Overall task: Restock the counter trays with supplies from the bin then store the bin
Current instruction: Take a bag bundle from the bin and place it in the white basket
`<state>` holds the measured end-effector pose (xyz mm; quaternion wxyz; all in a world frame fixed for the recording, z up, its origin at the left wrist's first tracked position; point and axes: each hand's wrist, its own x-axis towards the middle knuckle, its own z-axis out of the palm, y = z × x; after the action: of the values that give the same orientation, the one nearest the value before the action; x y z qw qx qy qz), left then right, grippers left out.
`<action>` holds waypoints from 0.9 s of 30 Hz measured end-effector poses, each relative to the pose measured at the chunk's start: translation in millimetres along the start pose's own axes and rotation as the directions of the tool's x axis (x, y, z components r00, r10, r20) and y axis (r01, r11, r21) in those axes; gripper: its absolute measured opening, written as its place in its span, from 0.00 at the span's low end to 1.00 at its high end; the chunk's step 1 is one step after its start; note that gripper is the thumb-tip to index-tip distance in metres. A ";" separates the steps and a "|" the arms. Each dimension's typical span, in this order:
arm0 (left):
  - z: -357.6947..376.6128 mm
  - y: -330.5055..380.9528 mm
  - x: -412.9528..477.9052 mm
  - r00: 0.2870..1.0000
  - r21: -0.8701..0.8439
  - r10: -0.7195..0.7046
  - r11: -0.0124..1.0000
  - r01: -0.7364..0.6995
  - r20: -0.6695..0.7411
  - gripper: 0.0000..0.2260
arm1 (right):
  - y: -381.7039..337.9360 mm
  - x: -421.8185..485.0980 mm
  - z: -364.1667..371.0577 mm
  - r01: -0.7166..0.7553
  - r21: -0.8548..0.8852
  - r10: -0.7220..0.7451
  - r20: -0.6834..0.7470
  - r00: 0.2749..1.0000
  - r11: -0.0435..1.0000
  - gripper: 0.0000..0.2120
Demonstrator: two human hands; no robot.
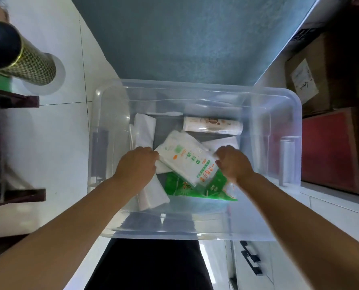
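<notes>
The packet [187, 162], white with green and orange print, lies tilted between my two sets of fingers, inside the bin [195, 86]. My left hand [136, 162] curls its fingers round the packet's left corner. My right hand [234, 162] curls its fingers over the packet's right edge, so both hands hold it. The fingertips themselves are tucked out of my sight, with only the knuckles and backs of the hands showing.

Both forearms reach down and forward over the bin's near rim, bare, wrists fairly straight, and the hands face each other across the packet.

Just under my fingers, toward my body, green packs [178, 185] lie flat beneath the packet; I cannot tell whether there is one or two. Beyond my fingers, by the far wall, lies one sleeve of cups [212, 124] on its side.

I count three lots of plain white napkins:
- one [144, 126] just beyond my left fingers
- one [151, 195] under my left wrist
- one [222, 142] just beyond my right fingers

There is one bin and one printed packet. Well to the left of my left hand, outside the bin, a patterned tube [28, 65] stands.
</notes>
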<state>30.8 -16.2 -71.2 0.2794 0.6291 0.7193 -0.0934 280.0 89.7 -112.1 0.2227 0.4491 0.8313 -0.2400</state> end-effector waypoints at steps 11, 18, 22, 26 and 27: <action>23.3 -8.2 14.1 1.000 0.124 0.001 0.992 0.003 -0.028 0.11 | 27.4 45.5 34.1 0.074 -0.181 -0.098 -0.125 0.987 0.981 0.20; 17.5 -8.6 8.3 0.995 0.130 -0.091 0.988 0.085 0.037 0.15 | 20.7 31.9 28.7 -0.033 -0.129 0.023 -0.074 0.997 0.991 0.11; 11.8 -1.2 -3.2 0.965 -0.155 -0.254 0.953 0.260 0.058 0.23 | 15.7 11.1 12.0 -0.016 -0.025 0.015 -0.075 0.997 1.000 0.11; 5.3 3.8 -14.0 0.915 -0.283 -0.390 0.870 0.403 0.102 0.25 | 6.8 -24.8 -17.8 -0.071 -0.103 0.062 -0.095 0.994 0.992 0.08; 4.6 5.1 -15.3 0.905 -0.304 -0.405 0.853 0.425 0.128 0.25 | 3.4 -35.0 -26.5 -0.076 -0.143 0.060 -0.112 0.992 0.987 0.07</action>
<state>37.8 -30.5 -65.9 0.3733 0.4015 0.8348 -0.0504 296.3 84.8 -71.5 0.2182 0.4717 0.8418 -0.1457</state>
